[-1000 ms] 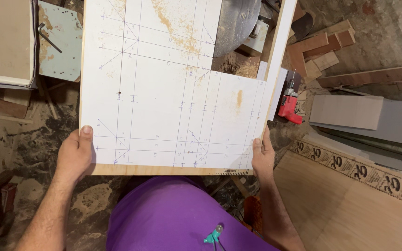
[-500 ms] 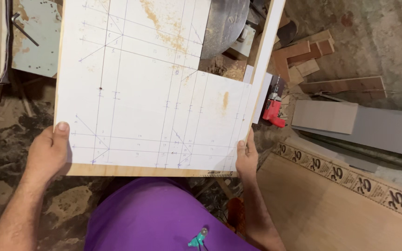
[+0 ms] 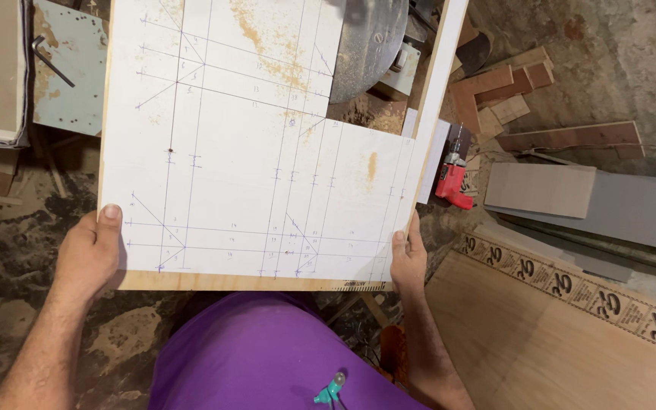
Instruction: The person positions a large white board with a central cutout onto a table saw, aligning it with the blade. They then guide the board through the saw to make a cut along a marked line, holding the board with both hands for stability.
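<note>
Between both hands [image 3: 89, 254], white pencil-lined board [image 3: 252, 152] with wooden edges.

Packages: flat brown cardboard sheet [image 3: 563, 342] lying near right, its far edge a strip of repeating black printed marks | Labels: none visible | Signs: none | Screens: none

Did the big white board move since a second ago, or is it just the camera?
Cannot tell. The white board lies the same against the red drill and grey disc; everything slid together, so the camera moved. Both hands grip as before.
</note>
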